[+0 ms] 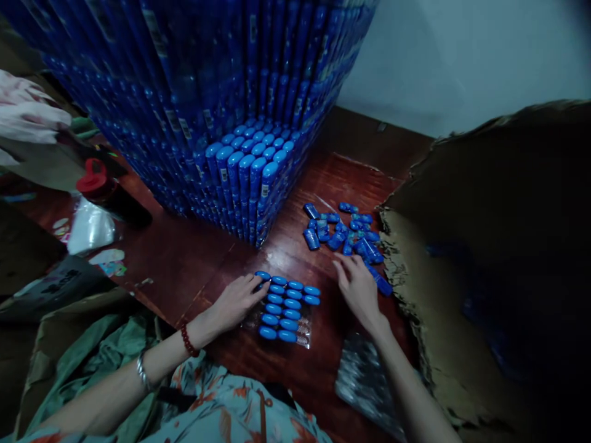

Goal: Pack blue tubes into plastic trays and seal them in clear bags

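Blue oval-topped packs (289,313) stand side by side in short rows on the table in front of me. My left hand (241,300) lies at their upper left corner, its fingers apart and touching the end pack. Clear plastic film (303,332) shows beneath and beside the rows. To the right, my right hand (357,284) hovers by a loose pile of small blue wrapped packs (339,231). Its fingers are slightly bent and apart, with nothing visible between them. One longer blue pack (381,281) lies just right of that hand.
A tall stack of blue packs (184,123) rises behind. On the right stands a torn-edged cardboard box (415,295); clear plastic bags (364,378) lie near my right forearm. A red-lidded bottle (113,194) and a box with green cloth (99,354) are at left.
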